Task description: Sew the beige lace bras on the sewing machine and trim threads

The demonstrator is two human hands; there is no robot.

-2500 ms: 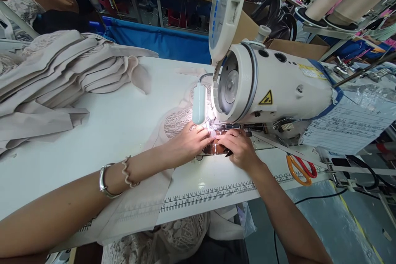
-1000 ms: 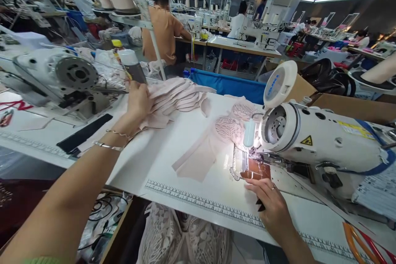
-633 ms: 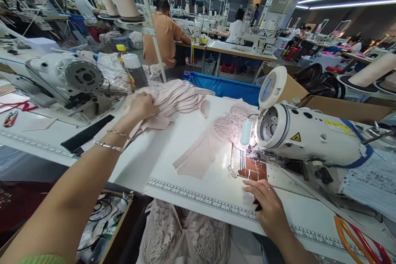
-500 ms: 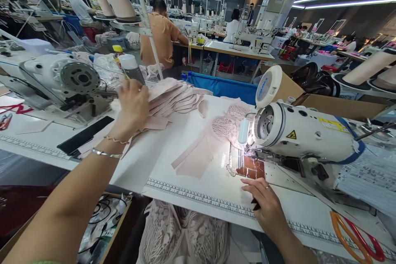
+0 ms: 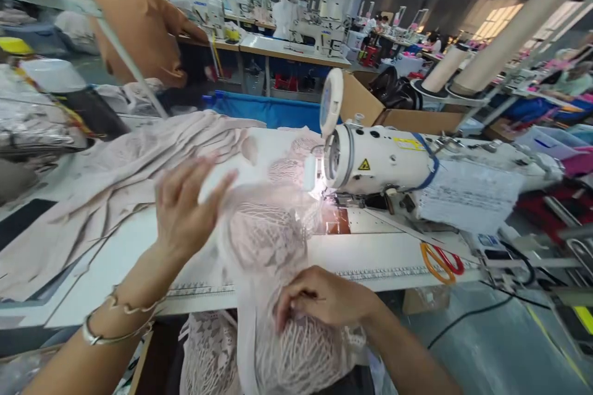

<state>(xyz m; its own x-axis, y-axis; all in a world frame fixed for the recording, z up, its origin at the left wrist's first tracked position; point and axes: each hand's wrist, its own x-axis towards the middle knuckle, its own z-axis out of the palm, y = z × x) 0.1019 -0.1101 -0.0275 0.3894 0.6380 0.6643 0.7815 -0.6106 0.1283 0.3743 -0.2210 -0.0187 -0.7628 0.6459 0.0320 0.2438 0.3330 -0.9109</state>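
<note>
My left hand [image 5: 189, 207] hovers over the white table with its fingers spread, slightly blurred and holding nothing. Just right of it is a pale pink lace bra [image 5: 266, 234], raised from the lap across the table's front edge. My right hand [image 5: 327, 296] has its fingers curled and pinched on that bra, over its lower cup [image 5: 301, 355]. Behind it, more pink lace [image 5: 285, 168] lies beside the needle area of the white sewing machine [image 5: 380, 157]. Another lace cup [image 5: 208, 352] hangs below the table edge.
A spread pile of pale pink fabric pieces [image 5: 115, 173] covers the left side. A dark bottle with a white cap [image 5: 78, 99] stands behind it. Orange-handled scissors [image 5: 436, 263] lie front right. A blue cloth bin [image 5: 278, 112] and a person in a brown shirt [image 5: 134, 31] are beyond.
The view has turned right. My left hand has left the fabric pile and opened. My right hand has gone from beside the needle plate to the bra, which has been lifted from the lap.
</note>
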